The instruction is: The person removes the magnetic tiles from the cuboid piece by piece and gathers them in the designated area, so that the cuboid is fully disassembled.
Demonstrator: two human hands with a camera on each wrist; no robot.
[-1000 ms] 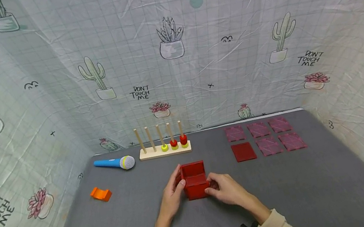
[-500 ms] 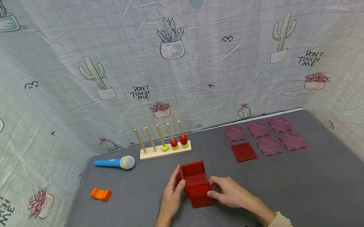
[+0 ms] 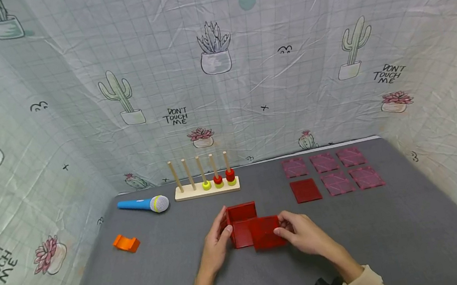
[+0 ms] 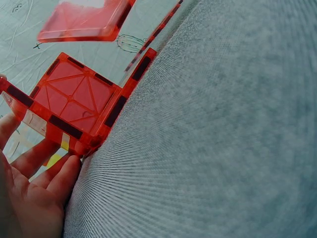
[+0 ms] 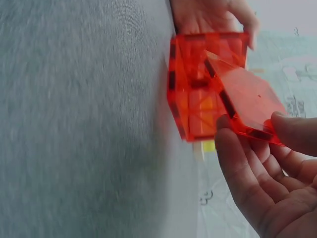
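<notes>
A partial box of red translucent magnetic tiles (image 3: 240, 211) stands on the grey table, with a base, a back wall and a left wall showing. My left hand (image 3: 217, 246) grips its left wall, thumb at the top edge and fingers on the outer face. In the left wrist view, the back tile (image 4: 72, 96) shows diagonal ribs. My right hand (image 3: 304, 231) pinches a separate red magnetic tile (image 3: 267, 232) between thumb and fingers. The right wrist view has that tile (image 5: 250, 96) tilted in the air before the box (image 5: 203, 121).
Several purplish tiles (image 3: 338, 183) and one plain red tile (image 3: 306, 190) lie at the back right. A wooden peg stand (image 3: 207, 192) with rings is behind the box. At the left lie a blue toy microphone (image 3: 143, 205) and an orange curved block (image 3: 126, 243).
The right hand has moved the pinched tile first toward the near side, then right and slightly up, uncovering the box's base. The left hand has stayed at the left wall.
</notes>
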